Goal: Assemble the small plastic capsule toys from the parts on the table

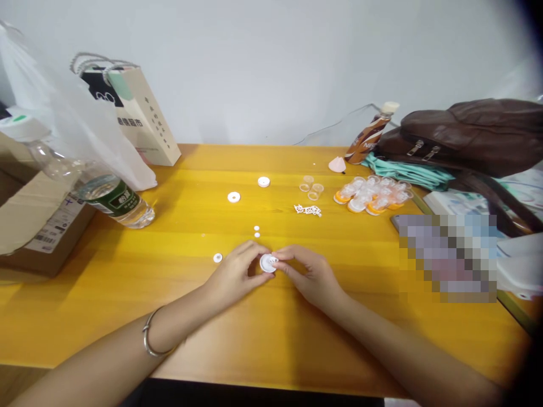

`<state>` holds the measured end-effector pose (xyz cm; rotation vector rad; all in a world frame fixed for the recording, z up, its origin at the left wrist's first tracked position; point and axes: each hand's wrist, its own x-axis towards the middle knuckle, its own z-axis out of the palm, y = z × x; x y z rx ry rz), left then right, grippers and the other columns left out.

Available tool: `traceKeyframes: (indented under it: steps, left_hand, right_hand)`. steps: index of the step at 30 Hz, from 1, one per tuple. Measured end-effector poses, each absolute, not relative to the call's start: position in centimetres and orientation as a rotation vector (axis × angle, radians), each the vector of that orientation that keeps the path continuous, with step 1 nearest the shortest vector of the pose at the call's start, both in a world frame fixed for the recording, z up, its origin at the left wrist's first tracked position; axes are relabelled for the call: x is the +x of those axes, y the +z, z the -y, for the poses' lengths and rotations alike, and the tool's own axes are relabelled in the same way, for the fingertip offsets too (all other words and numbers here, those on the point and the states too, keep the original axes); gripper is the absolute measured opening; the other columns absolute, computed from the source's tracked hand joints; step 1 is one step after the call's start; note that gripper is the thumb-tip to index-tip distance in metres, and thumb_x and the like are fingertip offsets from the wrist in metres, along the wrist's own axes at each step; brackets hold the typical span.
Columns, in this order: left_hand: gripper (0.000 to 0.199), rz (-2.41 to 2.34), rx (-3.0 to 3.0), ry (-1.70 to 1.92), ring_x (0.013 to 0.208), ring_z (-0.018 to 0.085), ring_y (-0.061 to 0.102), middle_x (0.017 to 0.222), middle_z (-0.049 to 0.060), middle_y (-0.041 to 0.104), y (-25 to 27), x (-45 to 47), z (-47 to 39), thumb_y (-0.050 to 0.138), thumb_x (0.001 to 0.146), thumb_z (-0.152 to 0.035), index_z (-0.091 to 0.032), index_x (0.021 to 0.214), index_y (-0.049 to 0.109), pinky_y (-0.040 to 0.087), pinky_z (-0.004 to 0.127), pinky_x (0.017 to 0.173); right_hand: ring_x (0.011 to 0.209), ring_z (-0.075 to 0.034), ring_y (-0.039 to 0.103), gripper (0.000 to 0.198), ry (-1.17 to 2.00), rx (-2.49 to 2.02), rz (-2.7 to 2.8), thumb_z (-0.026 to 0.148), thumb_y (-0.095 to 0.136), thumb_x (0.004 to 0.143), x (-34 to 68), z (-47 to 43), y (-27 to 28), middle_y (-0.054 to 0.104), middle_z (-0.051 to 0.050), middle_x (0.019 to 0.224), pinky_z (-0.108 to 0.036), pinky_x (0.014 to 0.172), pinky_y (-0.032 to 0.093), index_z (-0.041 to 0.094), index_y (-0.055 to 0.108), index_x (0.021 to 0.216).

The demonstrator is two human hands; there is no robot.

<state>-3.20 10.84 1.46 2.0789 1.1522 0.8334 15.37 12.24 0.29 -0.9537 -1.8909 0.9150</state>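
Between thumb and fingers, my left hand [241, 264] grips a small round white plastic part [266, 264] by its edge. The thumb and forefinger of my right hand [311, 274] pinch a tiny white piece [274, 260] against the right side of that round part. Just beyond my hands lie two tiny white discs [257, 232]. A white disc [218, 258] rests left of my left hand. Farther back are a white ring [233, 196] and a thicker white round piece [263, 181]. White openwork pieces [307, 210] and clear cups [313, 191] lie to the right.
Clear-and-orange plastic pieces [373, 195] are grouped at the right, near a pink cone [337, 164], a brown drink bottle [369, 135] and a brown bag [470, 135]. On the left stand a cardboard box [46, 226], a tilted water bottle [116, 198] and a paper bag [148, 118].
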Motion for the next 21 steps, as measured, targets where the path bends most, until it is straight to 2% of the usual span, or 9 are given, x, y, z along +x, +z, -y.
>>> traceKeyframes:
  steps: [8, 21]
  left_hand:
    - [0.02, -1.173, 2.081, 0.875, 0.084, 0.017, 0.057, 0.092, 0.005, 0.06, 1.0, -3.5, -11.2, 0.061, 0.079, -0.024, -0.019, 0.099, 0.058, 0.047, 0.031, 0.074]
    - [0.021, -1.167, 2.062, 0.841, 0.084, 0.017, 0.057, 0.091, 0.004, 0.06, 1.1, -3.4, -11.1, 0.061, 0.078, -0.02, -0.018, 0.098, 0.059, 0.047, 0.031, 0.076]
  right_hand:
    - [0.082, -0.018, 0.063, 0.015, 0.768, -0.892, 2.092, 0.021, 0.05, 0.085, 15.1, -12.0, 0.7, 0.068, -0.005, 0.086, -0.034, 0.075, 0.051, 0.025, 0.064, 0.081]
    - [0.077, -0.017, 0.063, 0.014, 0.925, -0.917, 2.117, 0.026, 0.052, 0.084, 14.9, -12.9, 2.2, 0.069, -0.004, 0.083, -0.03, 0.074, 0.049, 0.022, 0.064, 0.081]
